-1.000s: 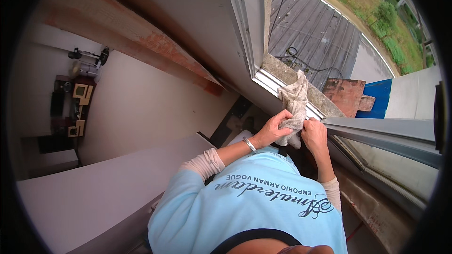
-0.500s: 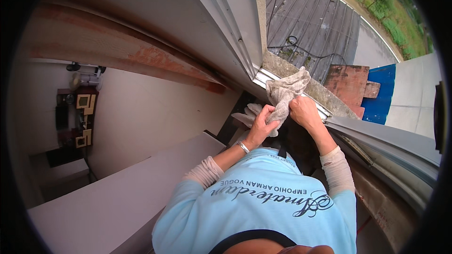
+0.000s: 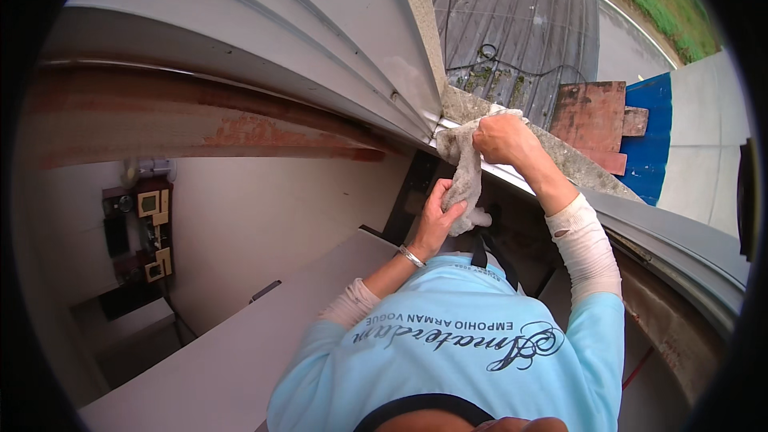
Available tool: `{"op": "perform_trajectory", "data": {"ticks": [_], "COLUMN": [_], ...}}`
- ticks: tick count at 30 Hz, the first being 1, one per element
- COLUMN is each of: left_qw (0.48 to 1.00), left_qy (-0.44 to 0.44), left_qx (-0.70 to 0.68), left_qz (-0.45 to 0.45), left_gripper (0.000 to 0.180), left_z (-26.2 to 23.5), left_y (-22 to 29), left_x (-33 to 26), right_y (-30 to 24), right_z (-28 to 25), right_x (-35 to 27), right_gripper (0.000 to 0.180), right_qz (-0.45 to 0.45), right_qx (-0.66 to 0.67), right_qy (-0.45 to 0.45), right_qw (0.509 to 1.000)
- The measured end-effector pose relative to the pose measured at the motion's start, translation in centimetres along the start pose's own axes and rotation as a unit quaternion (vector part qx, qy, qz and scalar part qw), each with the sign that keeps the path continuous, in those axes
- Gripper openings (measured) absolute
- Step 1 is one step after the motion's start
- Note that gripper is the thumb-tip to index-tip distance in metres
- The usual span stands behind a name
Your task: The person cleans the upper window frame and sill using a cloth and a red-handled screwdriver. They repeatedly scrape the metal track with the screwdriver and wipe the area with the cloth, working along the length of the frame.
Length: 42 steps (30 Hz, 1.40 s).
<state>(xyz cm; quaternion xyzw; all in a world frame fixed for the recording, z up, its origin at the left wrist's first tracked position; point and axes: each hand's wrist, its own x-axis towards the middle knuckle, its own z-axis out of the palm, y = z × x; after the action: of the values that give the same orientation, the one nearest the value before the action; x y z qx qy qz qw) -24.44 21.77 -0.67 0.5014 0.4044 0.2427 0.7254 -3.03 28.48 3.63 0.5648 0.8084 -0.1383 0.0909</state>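
A crumpled greyish-white rag [image 3: 464, 180] stretches between my two hands at the open window. My left hand [image 3: 436, 220] pinches its lower part, with thumb and fingers around the fabric and a loose end hanging below. Higher up, my right hand [image 3: 504, 140] is closed on the upper part of the rag, over the white window track [image 3: 512, 178]. Part of the cloth lies on the track and reaches the rough concrete sill [image 3: 552, 152] beyond; my right hand hides some of it.
To the left stand a white window frame [image 3: 320, 40] and a reddish-brown wooden beam [image 3: 216, 116]. A pale flat surface [image 3: 264, 336] lies at lower left. Outside are a grey ribbed roof [image 3: 512, 24] with a black cable, rusty-red boards [image 3: 590, 124] and a blue panel [image 3: 646, 144].
My right hand has moved up and forward over the track, drawing the rag's upper part with it. My left hand has shifted slightly left and down, still gripping the rag. The view has shifted.
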Motion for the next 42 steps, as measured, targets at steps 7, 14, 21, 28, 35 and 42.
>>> {"op": "perform_trajectory", "data": {"ticks": [7, 14, 21, 28, 35, 42], "left_qw": [0.999, 0.998, 0.997, 0.996, 0.990, 0.995], "left_qy": [-0.011, 0.001, 0.061, 0.084, -0.073, -0.073], "left_qx": [-0.001, 0.032, 0.003, 0.014, 0.124, 0.062], "left_qz": [-0.041, -0.047, -0.040, -0.029, -0.006, -0.034], "left_gripper": [0.025, 0.021, 0.021, 0.021, 0.025, 0.029], "left_z": [-0.8, -1.6, -4.7, -6.4, -5.3, -2.8], "left_y": [0.6, -0.2, -0.1, -0.3, 0.8, 1.1], "left_x": [0.7, 0.8, 0.5, 0.4, 0.5, 1.5], "right_y": [-1.3, -7.8, -10.7, -14.1, -12.4, -3.9], "right_z": [-0.2, 4.1, 5.0, 6.8, 5.9, 2.5], "right_x": [0.2, -2.2, 0.0, 1.4, -3.5, -1.3], "right_gripper": [0.012, 0.015, 0.023, 0.028, 0.027, 0.020], "right_qz": [0.042, 0.111, 0.241, 0.284, 0.272, 0.197], "right_qx": [0.043, 0.303, 0.649, 0.737, 0.627, 0.362], "right_qy": [-0.025, 0.070, 0.013, 0.153, 0.167, -0.067], "right_qw": [0.998, 0.944, 0.721, 0.594, 0.711, 0.909]}}
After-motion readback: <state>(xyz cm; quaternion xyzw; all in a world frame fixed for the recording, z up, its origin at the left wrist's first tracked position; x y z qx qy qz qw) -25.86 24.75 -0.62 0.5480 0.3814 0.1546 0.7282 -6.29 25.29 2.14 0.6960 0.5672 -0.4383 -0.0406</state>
